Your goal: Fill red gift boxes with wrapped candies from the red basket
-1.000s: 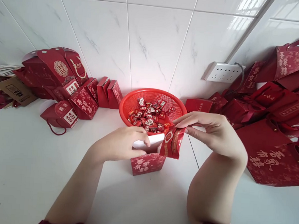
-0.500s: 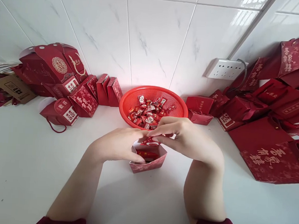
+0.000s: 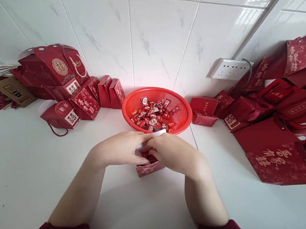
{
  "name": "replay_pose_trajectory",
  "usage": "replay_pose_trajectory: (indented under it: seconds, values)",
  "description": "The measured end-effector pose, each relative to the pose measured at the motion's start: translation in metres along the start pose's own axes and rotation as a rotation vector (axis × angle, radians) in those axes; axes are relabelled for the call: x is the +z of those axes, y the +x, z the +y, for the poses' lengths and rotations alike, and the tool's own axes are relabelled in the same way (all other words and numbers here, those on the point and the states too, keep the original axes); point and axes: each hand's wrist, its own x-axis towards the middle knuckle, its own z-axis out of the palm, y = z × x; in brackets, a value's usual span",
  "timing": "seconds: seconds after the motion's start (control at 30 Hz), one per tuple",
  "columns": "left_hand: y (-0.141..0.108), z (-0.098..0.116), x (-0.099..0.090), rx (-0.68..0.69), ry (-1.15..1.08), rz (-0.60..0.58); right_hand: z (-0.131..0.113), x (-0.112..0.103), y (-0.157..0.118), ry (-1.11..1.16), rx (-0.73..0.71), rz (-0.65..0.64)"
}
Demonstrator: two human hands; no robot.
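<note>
An open red box (image 3: 149, 170) with a white inside stands on the white table, holding red wrapped pieces. My left hand (image 3: 124, 148) grips the box's left side, thumb inside the near edge and fingers at the far rim. The fingers of my right hand (image 3: 170, 151) reach down into the box from the right; whether they hold a piece is hidden. Just behind the box sits a red mesh basket (image 3: 128, 109) with many small red wrapped candies (image 3: 153, 121) in it.
Red gift boxes (image 3: 85, 103) crowd the left back. More red boxes and bags (image 3: 278, 158) are piled at the right, with a small red box (image 3: 204, 118) beside the basket. A white power strip (image 3: 229, 69) is on the tiled wall (image 3: 158, 41).
My right hand has moved down and slightly left, into the box, with the red wrapped piece that it held above the opening. My left hand has stayed at the box.
</note>
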Motion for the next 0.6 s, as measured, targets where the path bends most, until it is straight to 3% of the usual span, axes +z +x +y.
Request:
replay_pose_trajectory:
  seconds: [0.07, 0.2, 0.3, 0.4, 0.5, 0.6]
  values:
    - [0.0, -0.002, 0.001, 0.004, -0.003, 0.064, 0.002, -0.014, -0.006, 0.016, -0.031, -0.036]
    - [-0.006, -0.003, -0.004, -0.021, -0.037, 0.208, 0.009, -0.037, -0.017, -0.015, 0.025, 0.063]
    - [-0.011, -0.002, -0.01, -0.014, -0.055, 0.076, 0.019, -0.044, -0.021, -0.047, 0.073, 0.145]
    - [-0.012, -0.002, -0.01, -0.052, -0.094, -0.061, 0.029, -0.044, -0.018, -0.011, 0.052, 0.071]
    - [-0.007, -0.005, -0.006, -0.057, -0.118, -0.038, 0.035, -0.041, -0.013, 0.041, 0.029, -0.098]
    - [-0.001, -0.01, -0.002, -0.03, -0.097, 0.013, 0.037, -0.036, -0.007, 0.045, 0.067, -0.124]
